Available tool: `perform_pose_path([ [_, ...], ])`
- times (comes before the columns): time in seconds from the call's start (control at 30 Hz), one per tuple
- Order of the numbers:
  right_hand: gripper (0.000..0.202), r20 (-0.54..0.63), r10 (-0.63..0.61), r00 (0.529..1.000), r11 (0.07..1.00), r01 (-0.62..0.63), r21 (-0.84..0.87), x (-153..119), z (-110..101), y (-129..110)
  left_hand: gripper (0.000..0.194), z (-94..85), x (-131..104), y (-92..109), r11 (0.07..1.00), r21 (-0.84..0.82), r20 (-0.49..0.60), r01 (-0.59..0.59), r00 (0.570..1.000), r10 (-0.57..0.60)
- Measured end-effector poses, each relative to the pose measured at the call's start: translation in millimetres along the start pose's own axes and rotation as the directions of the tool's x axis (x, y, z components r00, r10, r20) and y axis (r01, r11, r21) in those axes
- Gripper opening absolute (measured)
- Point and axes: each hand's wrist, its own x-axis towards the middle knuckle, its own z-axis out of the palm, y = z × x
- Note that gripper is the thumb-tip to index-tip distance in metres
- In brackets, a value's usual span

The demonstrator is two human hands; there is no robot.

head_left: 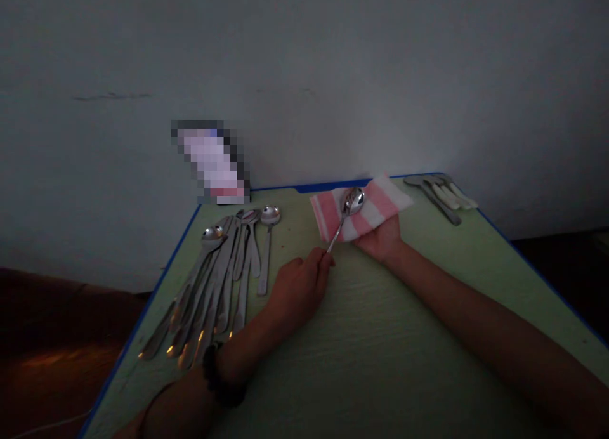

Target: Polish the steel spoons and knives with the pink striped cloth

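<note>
My left hand [301, 285] is closed around the handle of a metal spoon [354, 202], whose bowl points up and away. That bowl lies over a pink and white striped cloth [380, 204]. Under the cloth, my right hand [380, 239] supports it with the palm up; its fingers are mostly hidden by the cloth. Left of my left hand, several metal spoons [214, 280] lie in an overlapping pile, and one spoon [266, 248] sits at the pile's right side.
At the table's back right corner lie several utensils with white handles [450, 195] and a dark metal one [440, 204]. A blurred, phone-like screen [212, 163] leans on the wall at the back left. The green table [380, 363] has a blue edge.
</note>
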Motion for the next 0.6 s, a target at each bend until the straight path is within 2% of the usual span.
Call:
perform_pose_path([
  [0.1, 0.036, -0.029, 0.009, 1.000, 1.000, -0.009, 0.021, 3, -2, 4, 0.035, -0.5, -1, -1, 1.000, -0.028, -0.003, 0.003, 1.000, -0.003],
  [0.23, 0.030, -0.097, -0.047, 0.994, 0.999, 0.049, 0.024, 9, -2, 7, 0.033, -2.6, -1, -3, 0.992, -0.124, -0.010, -0.005, 1.000, 0.004],
  [0.37, 0.030, -0.002, -0.135, 0.991, 0.990, 0.135, 0.048, 10, -1, 4, 0.034, -3.6, -1, -3, 0.988, -0.152, -0.033, 0.000, 0.999, -0.005],
  [0.47, 0.038, 0.057, -0.105, 0.993, 0.993, 0.101, 0.062, 5, 1, 1, 0.035, -4.3, 0, -2, 0.990, -0.140, -0.017, 0.016, 1.000, -0.019],
  [0.6, 0.039, -0.011, -0.081, 0.997, 0.996, 0.081, 0.033, 1, -1, 1, 0.035, -4.7, 1, -1, 0.994, -0.103, 0.002, 0.020, 1.000, -0.020],
])
